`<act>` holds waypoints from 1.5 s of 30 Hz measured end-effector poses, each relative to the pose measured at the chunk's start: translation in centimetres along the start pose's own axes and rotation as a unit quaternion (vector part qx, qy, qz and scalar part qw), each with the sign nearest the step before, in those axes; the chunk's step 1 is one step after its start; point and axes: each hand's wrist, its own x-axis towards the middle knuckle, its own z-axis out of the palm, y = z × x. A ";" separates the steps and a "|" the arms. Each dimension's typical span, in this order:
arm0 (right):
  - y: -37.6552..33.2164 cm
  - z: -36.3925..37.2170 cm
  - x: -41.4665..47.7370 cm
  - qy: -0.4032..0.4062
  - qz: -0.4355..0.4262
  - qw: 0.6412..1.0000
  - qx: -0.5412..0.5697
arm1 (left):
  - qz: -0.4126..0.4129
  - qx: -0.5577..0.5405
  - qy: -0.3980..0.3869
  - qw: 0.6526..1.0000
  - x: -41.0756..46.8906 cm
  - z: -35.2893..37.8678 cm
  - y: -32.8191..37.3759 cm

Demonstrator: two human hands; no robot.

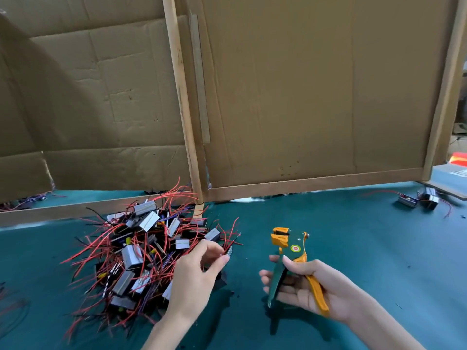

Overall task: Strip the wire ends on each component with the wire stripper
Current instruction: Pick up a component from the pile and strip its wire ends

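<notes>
We find the pile [141,251] of components on the left half of the bench [353,236], reaching back toward the far edge, where a wooden post of the cardboard screen [303,97] stands; small grey and black blocks lie there tangled in red wires [96,242], with a few black ones among them.

Our left hand [194,271] is at the pile's right side; its thumb and curled fingertips pinch one component [228,250] at the rim of the pile, and red leads run up from it; we cannot tell whether it is lifted clear of the others.

Our right hand [310,286] holds the stripper [294,251] over the middle of the bench, toward the near edge; the thumb lies on top, the fingers curl round the green handle, and the orange handle runs across the palm; the two handles stand spread apart; the orange head points up and away from us, near the pinched component but apart from it.

A round sticker [294,248], green ring and red centre, sits on the stripper's body; we can read no writing on it.

Toward the far right corner a pair [419,199] of components lies well apart from the pile, red leads trailing; past the screen's right end a red and blue box [458,168] carries print too blurred to read.
</notes>
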 end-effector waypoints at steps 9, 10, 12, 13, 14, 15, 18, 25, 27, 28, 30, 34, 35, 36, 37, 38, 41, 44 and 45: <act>0.2 1.1 -0.9 -0.010 -0.055 0.995 -0.079 | -0.002 -0.021 -0.076 0.997 4.9 0.4 3.7; 0.3 1.3 -1.1 -0.012 -0.064 0.994 -0.090 | 0.001 -0.036 -0.087 0.996 5.2 0.4 3.9; 0.3 1.5 -1.4 -0.017 -0.083 0.990 -0.115 | -0.005 -0.081 -0.112 0.990 5.5 0.3 4.2; 0.3 1.7 -1.6 -0.020 -0.091 0.987 -0.130 | -0.008 -0.095 -0.125 0.988 5.5 0.2 4.2; 0.3 1.9 -1.8 -0.025 -0.098 0.984 -0.145 | -0.010 -0.105 -0.137 0.985 5.5 0.0 4.1; 0.3 2.1 -1.9 -0.032 -0.104 0.981 -0.159 | -0.016 -0.120 -0.149 0.981 5.5 -0.1 4.0; 0.4 2.2 -2.1 -0.045 -0.116 0.974 -0.191 | -0.042 -0.152 -0.176 0.972 5.7 -0.5 4.0; 0.5 2.1 -2.2 -0.053 -0.114 0.950 -0.285 | -0.034 -0.118 -0.187 0.975 5.8 -0.8 4.4; 0.6 2.0 -2.2 -0.061 -0.115 0.947 -0.294 | -0.035 -0.127 -0.192 0.973 5.8 -0.7 4.6; 0.7 2.0 -2.2 -0.065 -0.116 0.945 -0.298 | -0.038 -0.136 -0.193 0.971 5.8 -0.7 4.6; 0.7 1.9 -2.2 -0.072 -0.116 0.941 -0.309 | -0.041 -0.148 -0.194 0.969 5.7 -0.7 4.7; 0.9 1.9 -2.2 -0.080 -0.116 0.936 -0.324 | -0.033 -0.149 -0.211 0.966 5.7 -0.7 4.9; 0.9 1.9 -2.2 -0.080 -0.115 0.935 -0.326 | -0.031 -0.149 -0.216 0.964 5.6 -0.7 4.9; 0.9 1.9 -2.2 -0.079 -0.114 0.934 -0.328 | -0.032 -0.151 -0.220 0.963 5.7 -0.7 4.9; 0.9 1.9 -2.3 -0.076 -0.114 0.934 -0.329 | -0.038 -0.154 -0.224 0.962 5.7 -0.8 4.8; 1.0 1.9 -2.3 -0.073 -0.113 0.934 -0.330 | -0.046 -0.158 -0.227 0.960 5.7 -0.9 4.8; 1.0 2.0 -2.3 -0.069 -0.113 0.932 -0.336 | -0.068 -0.165 -0.238 0.955 5.8 -1.0 4.6; 1.2 2.1 -2.2 -0.060 -0.112 0.927 -0.353 | -0.059 -0.153 -0.240 0.957 5.9 -1.0 4.4; 1.2 2.1 -2.2 -0.053 -0.112 0.927 -0.354 | -0.055 -0.149 -0.243 0.957 6.0 -1.0 4.4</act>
